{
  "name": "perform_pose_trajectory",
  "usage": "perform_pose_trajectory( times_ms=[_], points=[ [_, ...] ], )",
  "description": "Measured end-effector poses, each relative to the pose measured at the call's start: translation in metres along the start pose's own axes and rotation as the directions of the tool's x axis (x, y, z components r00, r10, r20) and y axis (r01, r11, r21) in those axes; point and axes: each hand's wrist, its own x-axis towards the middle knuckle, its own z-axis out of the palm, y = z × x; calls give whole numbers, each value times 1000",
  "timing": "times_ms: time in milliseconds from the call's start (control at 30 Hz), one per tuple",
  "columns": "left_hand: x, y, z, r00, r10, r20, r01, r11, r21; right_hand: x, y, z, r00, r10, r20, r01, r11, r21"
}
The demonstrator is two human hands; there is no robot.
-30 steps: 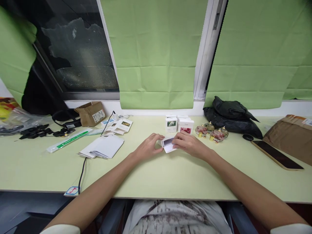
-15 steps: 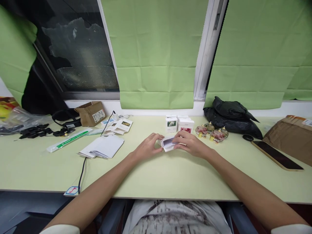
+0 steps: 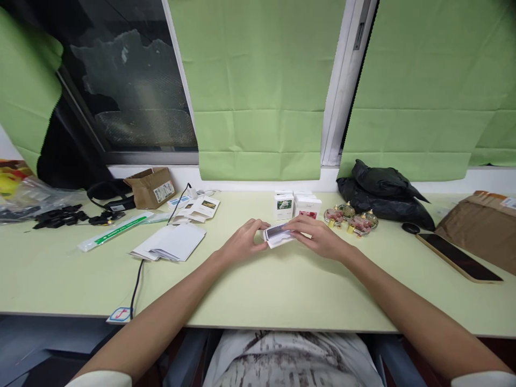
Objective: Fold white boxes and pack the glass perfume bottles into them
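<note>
Between my two hands is a small white paper box [image 3: 278,236], tilted so that its open side and shaded inside face me. My left hand [image 3: 245,240] grips its left end, thumb below and fingers above. The fingers of my right hand [image 3: 316,235] close on its right end, and some fingertips cover part of the opening. Just behind stand several small white boxes [image 3: 284,206] with flower pictures on their fronts. To their right sits a group of round glass bottles [image 3: 360,224] with gold caps and pinkish contents.
Flat white folded cartons [image 3: 177,242] lie left of my hands, with printed cartons [image 3: 203,207] behind. A black cable [image 3: 137,285] runs over the front edge. At right are a phone [image 3: 457,257], black plastic bags [image 3: 382,196] and a brown package [image 3: 479,228]. A cardboard box [image 3: 151,188] stands back left.
The white box has tipped slightly and shifted a little to the left between my hands. My right fingers have moved a little along its opening. Other things on the table stay put.
</note>
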Motion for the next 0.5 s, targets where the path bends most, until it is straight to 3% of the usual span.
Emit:
perform_pose_trajectory(
  times_ms=[300,500],
  points=[
    [1,0,2,999,47,2,-47,998,47,0,-2,5,996,-69,53,78,976,-201],
    [1,6,6,996,84,19,-85,995,47,1,-7,13,990,-92,105,131,880,-457]
  ],
)
